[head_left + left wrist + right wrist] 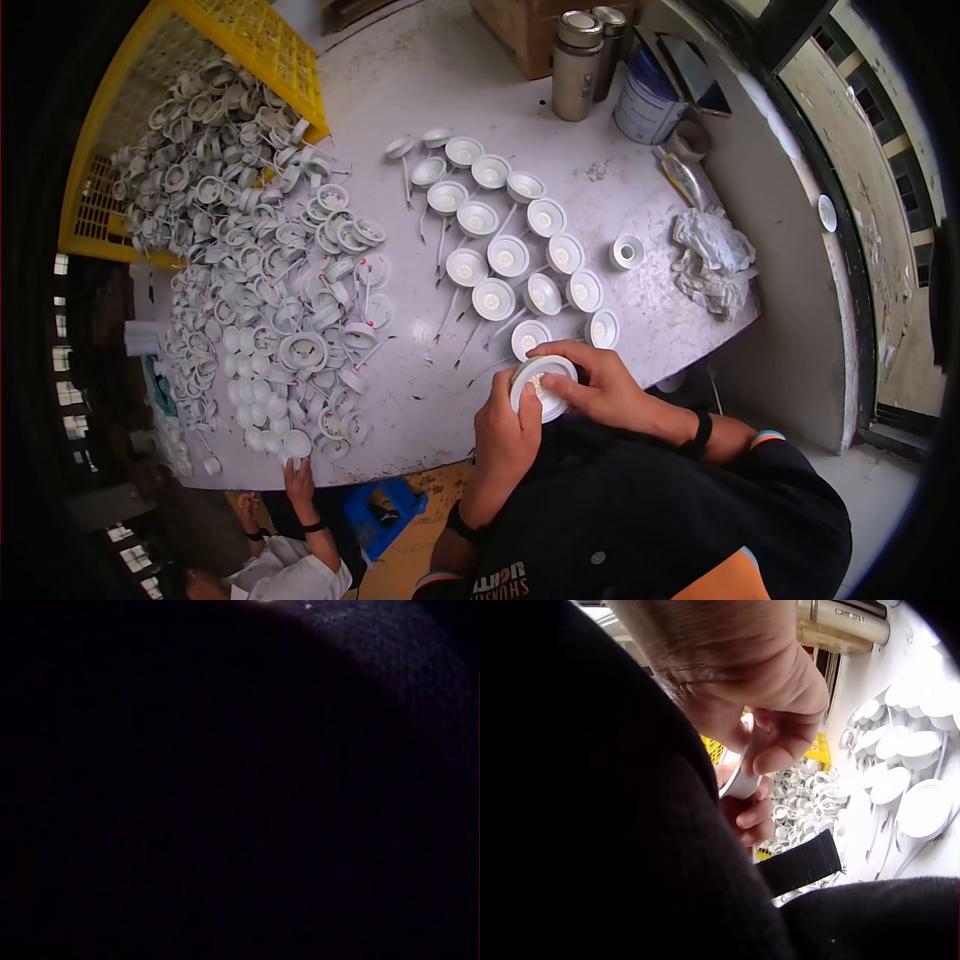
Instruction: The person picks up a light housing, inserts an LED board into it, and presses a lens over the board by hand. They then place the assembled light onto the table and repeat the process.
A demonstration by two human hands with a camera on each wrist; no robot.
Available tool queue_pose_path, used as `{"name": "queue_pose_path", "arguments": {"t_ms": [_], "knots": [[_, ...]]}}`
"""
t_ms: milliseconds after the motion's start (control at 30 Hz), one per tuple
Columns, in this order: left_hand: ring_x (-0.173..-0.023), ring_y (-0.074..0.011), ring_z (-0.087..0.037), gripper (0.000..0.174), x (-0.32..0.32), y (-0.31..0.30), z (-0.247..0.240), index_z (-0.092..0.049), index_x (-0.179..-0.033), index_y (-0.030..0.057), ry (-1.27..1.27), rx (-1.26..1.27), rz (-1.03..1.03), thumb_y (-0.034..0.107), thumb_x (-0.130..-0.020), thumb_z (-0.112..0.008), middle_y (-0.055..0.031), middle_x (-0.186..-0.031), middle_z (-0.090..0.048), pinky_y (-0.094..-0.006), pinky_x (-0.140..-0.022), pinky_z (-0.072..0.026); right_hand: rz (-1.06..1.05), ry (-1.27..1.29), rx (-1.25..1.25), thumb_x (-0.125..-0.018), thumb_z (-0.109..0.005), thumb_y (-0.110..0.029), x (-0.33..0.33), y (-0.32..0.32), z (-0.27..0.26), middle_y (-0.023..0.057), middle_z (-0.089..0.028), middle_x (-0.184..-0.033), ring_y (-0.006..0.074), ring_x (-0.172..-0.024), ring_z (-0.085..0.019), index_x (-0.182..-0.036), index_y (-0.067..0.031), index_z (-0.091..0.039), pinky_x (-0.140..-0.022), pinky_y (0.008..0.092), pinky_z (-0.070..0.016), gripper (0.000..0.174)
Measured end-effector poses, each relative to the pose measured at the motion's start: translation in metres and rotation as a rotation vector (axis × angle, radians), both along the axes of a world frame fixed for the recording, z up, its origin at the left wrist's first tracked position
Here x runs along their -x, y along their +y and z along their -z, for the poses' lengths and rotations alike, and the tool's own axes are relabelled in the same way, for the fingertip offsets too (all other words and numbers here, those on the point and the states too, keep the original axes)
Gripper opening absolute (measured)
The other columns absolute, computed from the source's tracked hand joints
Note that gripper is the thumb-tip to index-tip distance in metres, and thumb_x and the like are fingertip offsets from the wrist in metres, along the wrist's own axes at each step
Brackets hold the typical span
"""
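In the head view a white round LED downlight [553,408] is held up at the table's near edge, its face with the yellowish LED dots turned upward. My left hand [505,437] grips its left side. From the right, my right hand [610,388] holds the rim, the thumb reaching over the face and the fingers behind the far edge. The right wrist view has the downlight [742,780] edge-on between the fingers of both hands. Just beyond them, rows of similar downlights [508,257] lie face up with wires trailing. The left wrist view is nearly all dark.
A large heap of white lamp parts [240,230] spills from a yellow crate [255,40] on the left. At the right are a lone white cup-shaped part [627,252], crumpled plastic [712,258], a bucket [648,108] and a flask [577,80]. Another person [290,575] reaches in at lower left.
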State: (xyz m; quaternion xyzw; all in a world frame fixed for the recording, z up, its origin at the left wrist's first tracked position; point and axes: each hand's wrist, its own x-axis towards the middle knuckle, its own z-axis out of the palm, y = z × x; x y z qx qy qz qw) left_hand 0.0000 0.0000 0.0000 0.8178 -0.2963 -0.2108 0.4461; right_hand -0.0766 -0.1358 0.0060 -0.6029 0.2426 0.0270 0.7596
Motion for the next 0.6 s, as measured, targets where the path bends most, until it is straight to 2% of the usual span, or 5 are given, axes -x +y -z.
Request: {"name": "queue_pose_path", "arguments": {"t_ms": [100,167,400,467,600], "knots": [[-0.079,-0.0393,-0.060,0.021,0.001,-0.001,-0.002,-0.049,-0.103,0.0029,0.022,0.012,-0.004,0.015,-0.087,-0.049,-0.0224,-0.086,-0.060,-0.0436,-0.064,-0.0465,0.016,-0.012,0.032,-0.084,-0.055,-0.010,0.002,0.002,0.003,0.0089,-0.060,-0.093,0.0123,-0.069,-0.055,-0.113,-0.0002,-0.053,-0.061,0.0288,-0.0468,0.031],[-0.075,-0.0390,-0.060,0.017,0.000,-0.003,-0.003,-0.051,-0.099,0.0026,0.071,0.080,-0.050,0.014,-0.085,-0.051,-0.0211,-0.081,-0.060,-0.0426,-0.061,-0.0462,0.034,-0.188,0.230,-0.083,-0.057,-0.011,0.002,0.004,0.013,0.0114,-0.060,-0.091,0.0149,-0.066,-0.055,-0.112,-0.0013,-0.054,-0.059,0.0292,-0.0452,0.031],[-0.067,-0.0372,-0.060,0.013,-0.004,-0.006,-0.003,-0.054,-0.090,0.0031,-0.036,-0.015,-0.060,0.014,-0.082,-0.055,-0.0182,-0.073,-0.060,-0.0401,-0.058,-0.0461,0.023,-0.208,0.454,-0.081,-0.058,-0.012,-0.001,0.000,0.008,0.0130,-0.058,-0.082,0.0204,-0.062,-0.053,-0.111,-0.0046,-0.056,-0.056,0.0288,-0.0427,0.031],[-0.065,-0.0266,-0.060,0.016,-0.005,-0.006,-0.005,-0.054,-0.090,-0.0008,-0.006,-0.028,-0.020,0.015,-0.086,-0.053,-0.0167,-0.072,-0.060,-0.0344,-0.060,-0.0460,0.029,-0.214,0.470,-0.081,-0.058,-0.012,0.001,-0.001,0.010,0.0118,-0.058,-0.081,0.0196,-0.063,-0.053,-0.111,-0.0045,-0.057,-0.055,0.0289,-0.0426,0.031],[-0.068,-0.0260,-0.060,0.018,-0.010,-0.004,-0.003,-0.054,-0.096,0.0013,0.160,0.055,0.022,0.016,-0.087,-0.051,-0.0159,-0.077,-0.060,-0.0341,-0.061,-0.0458,0.077,-0.239,0.469,-0.080,-0.059,-0.012,-0.002,-0.001,0.016,0.0115,-0.058,-0.082,0.0202,-0.064,-0.054,-0.110,-0.0048,-0.057,-0.057,0.0290,-0.0432,0.031]]}}
